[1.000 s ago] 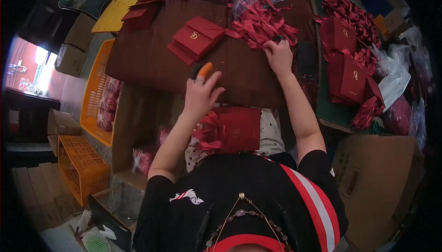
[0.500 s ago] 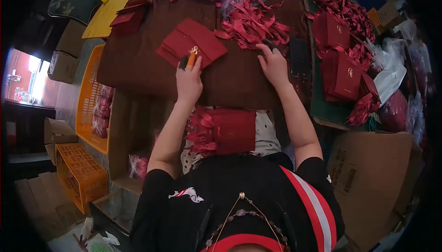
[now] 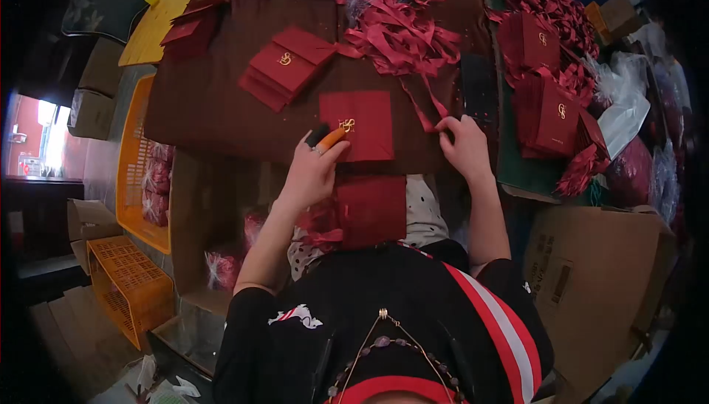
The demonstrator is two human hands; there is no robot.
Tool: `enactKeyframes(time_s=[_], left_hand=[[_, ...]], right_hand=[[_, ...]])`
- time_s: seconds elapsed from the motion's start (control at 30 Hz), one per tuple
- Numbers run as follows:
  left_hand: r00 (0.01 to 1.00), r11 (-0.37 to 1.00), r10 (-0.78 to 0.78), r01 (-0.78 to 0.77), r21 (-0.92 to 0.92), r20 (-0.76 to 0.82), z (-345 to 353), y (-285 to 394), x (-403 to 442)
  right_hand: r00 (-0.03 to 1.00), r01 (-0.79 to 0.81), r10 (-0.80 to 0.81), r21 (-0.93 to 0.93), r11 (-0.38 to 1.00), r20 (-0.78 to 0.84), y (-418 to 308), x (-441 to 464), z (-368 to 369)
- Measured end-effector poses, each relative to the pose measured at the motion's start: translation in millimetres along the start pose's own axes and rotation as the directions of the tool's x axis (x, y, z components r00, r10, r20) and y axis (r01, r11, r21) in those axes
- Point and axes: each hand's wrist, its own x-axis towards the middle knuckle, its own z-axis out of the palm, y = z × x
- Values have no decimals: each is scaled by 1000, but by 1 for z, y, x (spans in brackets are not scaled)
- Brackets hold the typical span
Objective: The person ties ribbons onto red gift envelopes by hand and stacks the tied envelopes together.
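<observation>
A red pouch and a red ribbon at the table's near edge.
The pouch (image 3: pixel 371 112) is squarish, with crisp straight sides and a gold monogram toward its left side, partly covered; its lower side sits close to the near edge of the table (image 3: pixel 199 112), roughly square to it. The ribbon (image 3: pixel 411 101), slim and a little glossy, hangs together as a narrow V, its point toward the table's near right corner, just beside the pouch and apart from it.
</observation>
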Motion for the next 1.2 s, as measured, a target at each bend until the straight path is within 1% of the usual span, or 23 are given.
enactKeyframes(time_s=[0.07,0.13,0.17,0.23,0.27,0.3,0.37,0.43,0.47,0.5,0.57,0.63,0.67,0.7,0.73,0.77,0.8,0.83,0.87,0.93,1.1,1.17,1.2], left_hand=[[998,1000,23,-23,8,-66,-8,7,9],[983,987,-93,70,-144,-159,3,3,13],[960,996,-87,74,-58,-266,10,-2,15],[887,960,-277,273,-64,-369,17,1,24],[858,922,-327,382,65,-395,21,1,28],[855,920,-327,385,71,-402,23,1,32],[798,817,-485,559,141,-358,26,2,42],[770,765,-573,625,154,-280,26,2,50],[762,753,-601,641,149,-240,24,2,52],[773,783,-590,618,67,-235,26,-1,52],[770,793,-578,608,35,-272,34,-2,50],[774,829,-539,557,-50,-332,37,3,50],[775,829,-540,557,-49,-329,39,6,52],[775,841,-520,539,-55,-359,41,10,53],[774,853,-499,519,-62,-390,43,12,54],[777,855,-497,515,-64,-387,44,13,57],[782,859,-509,490,-149,-361,46,13,60],[786,854,-519,466,-231,-335,46,13,61],[785,853,-521,467,-231,-337,48,14,61],[786,857,-510,431,-282,-350,50,17,62],[777,837,-538,444,-319,-328,50,22,55],[773,839,-524,396,-372,-358,51,23,51],[772,839,-525,397,-373,-359,51,25,50]], right_hand=[[1000,3,-1,53,999,-23,1,-15,-10],[997,-10,18,106,994,-71,-7,-17,-23],[997,-12,19,106,994,-69,-15,-12,-26],[982,33,-9,124,992,-188,-29,6,-26],[986,5,20,151,989,-163,-35,17,-22],[981,18,9,136,991,-195,-41,28,-14],[971,10,-2,34,999,-240,-45,48,12],[992,-79,68,-107,991,-106,-47,55,32],[994,-96,92,-100,990,-52,-48,56,40],[996,-85,81,-95,992,-46,-46,55,47],[983,-9,-11,-105,994,-183,-41,50,56],[978,22,-27,-27,999,-205,-50,43,45],[977,53,2,250,967,-214,-55,41,44],[976,78,38,507,859,-214,-59,37,43],[984,59,57,609,791,-169,-66,33,42],[981,90,43,643,760,-188,-69,31,46],[978,122,28,675,727,-206,-74,30,50],[968,183,-33,606,774,-250,-79,30,50],[968,185,-35,607,773,-249,-84,30,49],[994,50,24,614,788,-111,-92,30,50],[987,93,0,575,813,-160,-98,36,60],[959,226,-93,522,823,-269,-94,38,74],[959,227,-94,522,822,-268,-95,38,75]])
